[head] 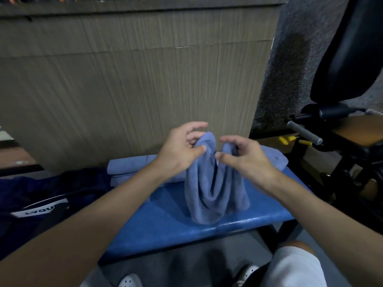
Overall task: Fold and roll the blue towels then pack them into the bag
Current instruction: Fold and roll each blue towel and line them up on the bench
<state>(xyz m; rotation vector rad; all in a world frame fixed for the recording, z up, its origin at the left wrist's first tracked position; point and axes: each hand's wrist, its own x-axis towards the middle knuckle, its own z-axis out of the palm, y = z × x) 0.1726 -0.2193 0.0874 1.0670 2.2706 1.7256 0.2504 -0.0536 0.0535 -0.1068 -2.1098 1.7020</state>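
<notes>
- 1 wood-grain panel [134, 79], fills the back of the view, standing right behind the worktop; speckled grey wall [290, 59] to its right.
- 1 blue padded worktop [165, 220], running from centre to right, dark frame under it, grey floor [165, 266] below.
- 1 dark navy bag [41, 195], at the left end of the worktop, slumped, with a white label [39, 211] with lettering on its near side. No towel visible in it.
- 1 black exercise machine [348, 48] on the right, with a padded back and 1 ribbed grey handle [304, 132] sticking out toward the worktop.
- 1 loose blue towel [207, 193], held up at centre, hanging in soft folds, its lower end resting on the worktop.
- Folded blue towels [128, 164] lie behind the loose one at the far edge of the worktop, near the panel. 2 layers show on the left and more cloth on the right; exact count cannot be told.
- 2 hands: left hand [180, 154] pinches the towel's top left bunch between thumb and fingers; right hand [246, 160] pinches the top right bunch the same way. The hands are close together, not touching.
- 2 white shoes, one [129, 281] at bottom centre and one [246, 271] to its right, with white shorts [294, 268] on the right knee.
- A few small yellow parts [287, 140] under the handle, blurry.
</notes>
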